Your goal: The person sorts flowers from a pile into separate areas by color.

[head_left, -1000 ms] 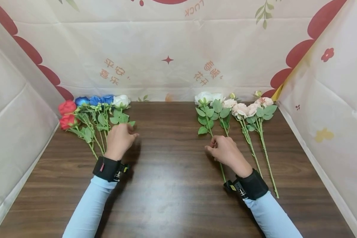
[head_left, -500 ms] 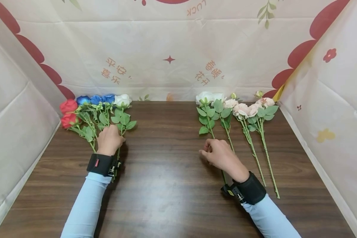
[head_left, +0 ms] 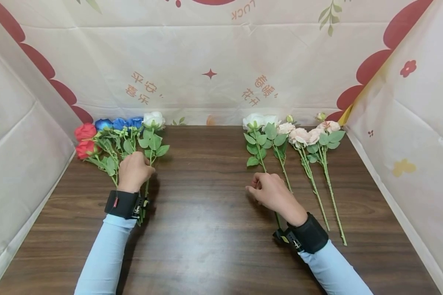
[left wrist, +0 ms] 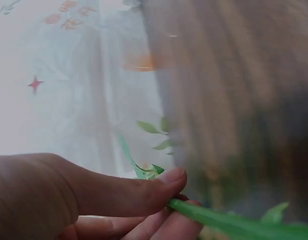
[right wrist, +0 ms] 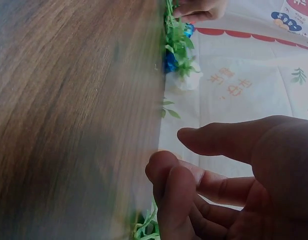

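My left hand (head_left: 133, 171) pinches the green stem (left wrist: 219, 217) of an artificial white rose (head_left: 154, 119) between thumb and fingers. That rose lies at the right end of the left group, beside blue roses (head_left: 119, 123) and red roses (head_left: 85, 132). On the other side, my right hand (head_left: 276, 193) is above the stem of a white rose (head_left: 252, 121) in the right group. Its fingers are loosely curled, and the right wrist view shows a gap between thumb and fingertips with nothing held.
Pale pink flowers (head_left: 299, 136) on long stems lie to the right of the right hand. Brown wood-grain tabletop (head_left: 206, 229) lies between the two groups. A printed cloth (head_left: 206, 49) stands behind, with white side walls (head_left: 22, 155) left and right.
My left hand has moved left and slightly up, and now pinches the white rose's stem; its bloom has shifted slightly away from me. The right hand has drifted a little left, still without a flower.
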Tool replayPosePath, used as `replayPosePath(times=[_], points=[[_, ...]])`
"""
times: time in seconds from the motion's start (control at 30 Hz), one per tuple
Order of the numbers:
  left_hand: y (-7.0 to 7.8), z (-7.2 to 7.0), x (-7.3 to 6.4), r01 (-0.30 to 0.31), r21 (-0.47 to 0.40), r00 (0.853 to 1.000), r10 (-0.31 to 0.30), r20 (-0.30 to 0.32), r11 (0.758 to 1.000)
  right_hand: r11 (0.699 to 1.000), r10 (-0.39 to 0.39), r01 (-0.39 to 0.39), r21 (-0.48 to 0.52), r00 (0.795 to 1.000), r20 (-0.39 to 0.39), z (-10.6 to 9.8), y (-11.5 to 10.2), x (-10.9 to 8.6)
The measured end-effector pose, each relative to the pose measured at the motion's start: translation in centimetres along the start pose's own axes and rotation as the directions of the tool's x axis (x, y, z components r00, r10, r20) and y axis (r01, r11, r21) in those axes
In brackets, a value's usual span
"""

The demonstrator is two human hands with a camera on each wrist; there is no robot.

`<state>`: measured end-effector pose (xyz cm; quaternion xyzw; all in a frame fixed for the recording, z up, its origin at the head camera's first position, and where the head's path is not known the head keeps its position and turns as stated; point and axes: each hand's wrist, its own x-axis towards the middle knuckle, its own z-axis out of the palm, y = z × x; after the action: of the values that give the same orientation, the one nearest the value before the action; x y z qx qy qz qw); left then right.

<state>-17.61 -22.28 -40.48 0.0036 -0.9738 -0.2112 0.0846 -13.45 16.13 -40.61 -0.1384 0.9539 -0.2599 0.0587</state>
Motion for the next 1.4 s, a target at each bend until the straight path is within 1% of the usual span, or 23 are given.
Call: replayPosePath(times=[0.13,0.23,0.37,0.43,0.6,0.7,0.8,0.9,1.0,1.1,1.13,1.2,1.3,1.37,1.4], points=[[0.7,-1.5,-0.3,0.003,-0.02,0.999,-0.004,-0.045,1.0,1.0,-0.013,0.013,-0.011,1.0,-0.015,-0.1,0.0,0.1],[1.3,-2.5,-0.4,0.019,-0.04,0.996,-0.022,-0.087,0.999,1.0,-0.017,0.017,-0.015,1.0,-0.021,-0.2,0.0,0.1],[1.8,-3.3,-0.6,0.024,-0.044,0.992,-0.029,-0.121,0.999,1.0,-0.016,0.015,-0.014,1.0,-0.021,-0.3,0.0,0.0],[1.9,-3.5,-0.7,0.026,-0.04,0.991,-0.031,-0.127,0.999,1.0,-0.013,0.012,-0.013,1.0,-0.019,-0.3,0.1,0.0],[2.1,-3.4,-0.7,0.027,-0.04,0.993,-0.031,-0.114,0.999,1.0,-0.005,0.005,-0.007,1.0,-0.013,-0.3,0.2,0.0],[2.2,-3.2,-0.7,0.012,-0.047,0.995,-0.017,-0.101,0.999,1.0,-0.003,0.003,0.001,1.0,-0.011,-0.2,0.2,0.0],[2.4,-2.7,-0.7,-0.015,-0.062,0.996,0.01,-0.089,0.998,1.0,0.002,-0.002,0.01,1.0,-0.004,-0.2,0.2,-0.1],[2.9,-1.9,-0.7,-0.042,-0.08,0.997,0.037,-0.061,0.996,1.0,0.007,-0.007,0.019,1.0,0.011,-0.2,0.0,-0.1],[3.8,-1.0,-0.6,-0.066,-0.106,0.998,0.064,-0.019,0.992,0.999,0.009,-0.009,0.033,1.0,0.026,-0.2,-0.1,-0.2],[5.0,-0.3,-0.8,-0.07,-0.149,0.996,0.078,0.05,0.986,0.999,0.008,-0.009,0.039,1.0,0.027,-0.2,-0.2,-0.3],[5.4,0.0,-0.9,-0.065,-0.17,0.993,0.08,0.083,0.983,0.999,0.005,-0.006,0.038,1.0,0.026,-0.2,-0.2,-0.3],[6.3,0.3,-1.2,-0.043,-0.227,0.985,0.079,0.154,0.973,0.999,-0.001,0.0,0.035,1.0,0.02,-0.2,-0.4,-0.4],[7.6,0.8,-1.6,0.002,-0.325,0.962,0.087,0.259,0.946,0.999,-0.024,0.023,0.032,1.0,0.014,0.0,-0.7,-0.4],[8.5,1.1,-1.9,0.033,-0.397,0.947,0.098,0.305,0.917,0.998,-0.053,0.053,0.028,0.999,0.012,0.2,-1.1,-0.4],[8.9,1.3,-2.1,0.048,-0.436,0.941,0.106,0.322,0.899,0.997,-0.068,0.068,0.028,0.998,0.014,0.3,-1.3,-0.4]])
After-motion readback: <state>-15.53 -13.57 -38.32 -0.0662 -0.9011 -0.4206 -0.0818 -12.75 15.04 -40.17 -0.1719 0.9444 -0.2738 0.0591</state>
